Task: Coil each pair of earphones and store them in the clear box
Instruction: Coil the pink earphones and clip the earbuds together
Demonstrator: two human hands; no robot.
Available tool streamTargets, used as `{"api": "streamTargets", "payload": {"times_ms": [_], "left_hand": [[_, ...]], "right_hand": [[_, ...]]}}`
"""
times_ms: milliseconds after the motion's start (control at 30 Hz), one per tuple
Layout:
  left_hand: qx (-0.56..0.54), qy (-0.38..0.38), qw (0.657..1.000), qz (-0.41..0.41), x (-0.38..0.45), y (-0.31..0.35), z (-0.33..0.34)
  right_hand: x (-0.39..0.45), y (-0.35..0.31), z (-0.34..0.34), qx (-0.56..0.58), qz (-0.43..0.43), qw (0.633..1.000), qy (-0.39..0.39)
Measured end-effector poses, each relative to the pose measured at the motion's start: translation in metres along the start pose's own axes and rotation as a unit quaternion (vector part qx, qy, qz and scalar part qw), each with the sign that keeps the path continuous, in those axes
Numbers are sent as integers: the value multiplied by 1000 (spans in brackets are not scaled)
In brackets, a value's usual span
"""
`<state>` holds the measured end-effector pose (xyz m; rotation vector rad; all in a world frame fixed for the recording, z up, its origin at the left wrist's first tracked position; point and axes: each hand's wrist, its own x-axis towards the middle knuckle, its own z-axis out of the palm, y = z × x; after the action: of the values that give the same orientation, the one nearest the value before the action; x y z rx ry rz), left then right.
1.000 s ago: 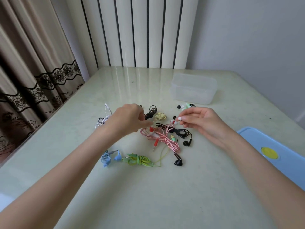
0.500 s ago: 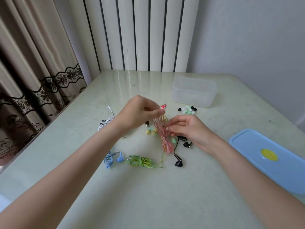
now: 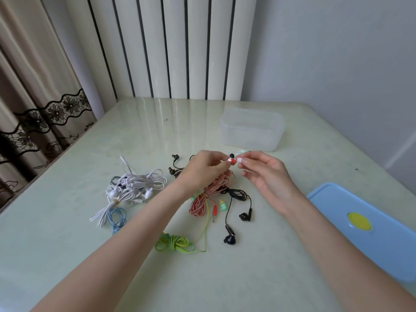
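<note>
Table (image 3: pixel 258 278): pale green, glossy, carrying all items. Backing onto a striped panel (image 3: pixel 171 46), with a curtain (image 3: pixel 33 97) hanging at the left.

Blue lid (image 3: pixel 369 230): lying flat at the right edge of the table, showing a yellow disc at its middle, well apart from the box.

Clear box (image 3: pixel 252 131): standing open at the far side of the table, just beyond the hands; contents not discernible through the wall.

Left hand (image 3: pixel 202 170): hovering above the pile, fingers (image 3: pixel 219 164) curling and pinching the red earbud end of the pink earphones (image 3: pixel 202 201). Cord of the pink earphones hanging down from that hand into a loose bundle resting on the table.

Right hand (image 3: pixel 265 174): meeting the left, fingertips pinching a white earbud right beside the red one; remaining fingers relaxing outward.

White earphones (image 3: pixel 135 188): lying tangled at the left, touching the blue earphones (image 3: pixel 117 218) nearer the viewer.

Green earphones (image 3: pixel 173 243): sitting coiled, nearest the viewer, partly hiding under the left forearm.

Black earphones (image 3: pixel 236 212): trailing uncoiled to the right of the pink bundle.
</note>
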<state>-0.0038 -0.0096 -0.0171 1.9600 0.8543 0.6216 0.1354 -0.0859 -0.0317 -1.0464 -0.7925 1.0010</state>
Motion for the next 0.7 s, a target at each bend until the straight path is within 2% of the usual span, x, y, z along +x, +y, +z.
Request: {"api": "streamTargets", "payload": {"times_ms": [100, 300, 700], "left_hand": [[-10, 27, 999, 28, 3, -9, 7], [-133, 66, 989, 20, 5, -23, 12], [-148, 80, 985, 31, 4, -27, 15]], "right_hand": [[5, 8, 4, 41, 10, 999, -4], [6, 14, 0, 39, 25, 999, 2], [5, 17, -2, 20, -9, 1000, 6]]}}
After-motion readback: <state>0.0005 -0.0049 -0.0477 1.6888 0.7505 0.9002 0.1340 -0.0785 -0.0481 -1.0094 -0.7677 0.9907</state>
